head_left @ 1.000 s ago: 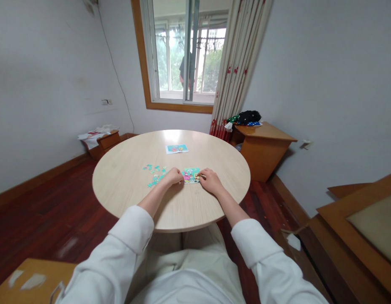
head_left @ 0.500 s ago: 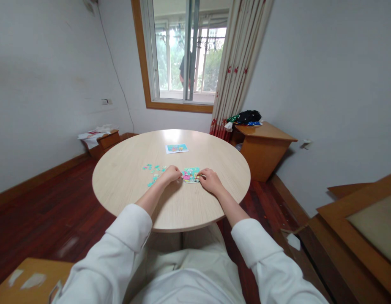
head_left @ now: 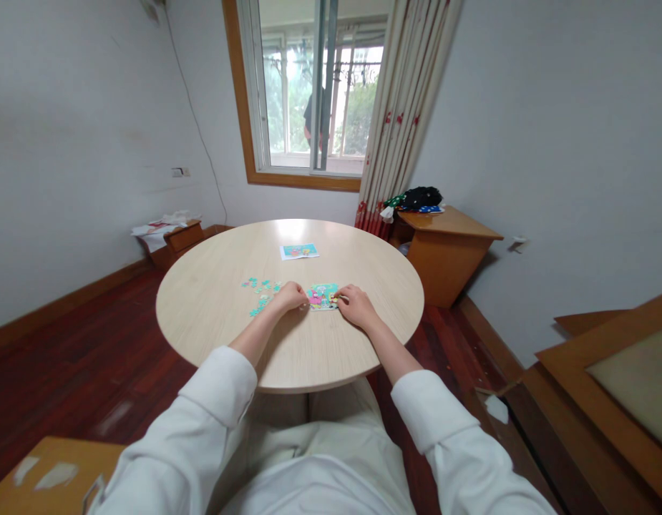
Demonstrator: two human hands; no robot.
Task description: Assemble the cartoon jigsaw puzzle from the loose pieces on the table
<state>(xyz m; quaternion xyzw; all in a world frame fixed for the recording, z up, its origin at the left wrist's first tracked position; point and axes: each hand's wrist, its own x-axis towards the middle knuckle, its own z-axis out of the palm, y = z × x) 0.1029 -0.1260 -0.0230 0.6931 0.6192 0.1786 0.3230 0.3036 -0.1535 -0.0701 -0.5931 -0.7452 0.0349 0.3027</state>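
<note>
**Turquoise and pink puzzle section (head_left: 323,295) lies between left hand (head_left: 293,295) and right hand (head_left: 357,306)**

It rests flat on the round, pale wood-grain counter (head_left: 202,300), toward the person's side. At its left edge, the left hand's fingers are drawn together in a narrow pinch; whether they grip a piece cannot be told at this size. On the opposite edge, the right hand's fingers are bent and low over the printed surface, seemingly touching it; whether they hold anything cannot be told either.

Loose pieces (head_left: 254,284), mostly turquoise, are scattered left of the left hand, some partly hidden behind that wrist. Farther back lies a printed sheet (head_left: 300,252) with a white strip on its left side. Both white sleeves (head_left: 438,408) are turned back on the forearms. Beyond the counter, a patterned curtain (head_left: 398,107) hangs beside a window (head_left: 288,107), and dark cloth (head_left: 423,198) sits heaped on a wooden cabinet (head_left: 454,223).
</note>
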